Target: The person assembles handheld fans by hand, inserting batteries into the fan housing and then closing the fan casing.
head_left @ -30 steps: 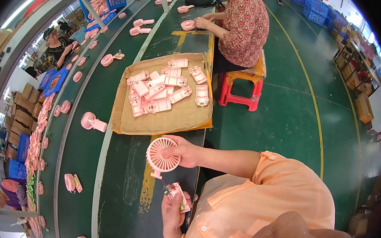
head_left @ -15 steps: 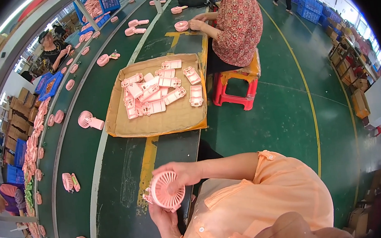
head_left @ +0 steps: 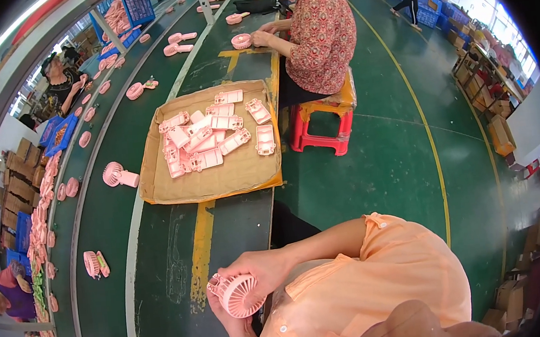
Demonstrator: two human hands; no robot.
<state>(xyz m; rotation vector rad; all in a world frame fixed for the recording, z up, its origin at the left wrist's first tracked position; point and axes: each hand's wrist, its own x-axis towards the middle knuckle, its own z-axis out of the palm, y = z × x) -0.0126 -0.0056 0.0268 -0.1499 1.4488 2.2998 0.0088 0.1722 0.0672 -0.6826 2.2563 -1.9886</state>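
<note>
I hold a pink round fan head (head_left: 242, 299) with radial slats close to my body, above the near edge of the dark work table (head_left: 236, 227). My right hand (head_left: 263, 270) wraps over its top and side, the fingers reaching across the casing. From below, my left hand (head_left: 230, 318) supports it, and the fingers there are partly hidden behind the fan. A small pink neck part (head_left: 215, 283) sticks out at its left side. Beyond my hands, a shallow cardboard tray (head_left: 210, 188) holds several pink handle shells (head_left: 202, 139), lying loose and overlapping.
Left of the table runs a green conveyor (head_left: 102, 217) carrying pink fans (head_left: 113, 174) and parts. A co-worker (head_left: 322, 33) sits on a red stool (head_left: 326, 140) at the table's far end. Other people work across the line, near blue crates (head_left: 68, 132).
The fan head has tilted and moved slightly down, its slatted face turning more toward the lower right. My right hand has shifted lower with it. The view has swung a little rightward.
</note>
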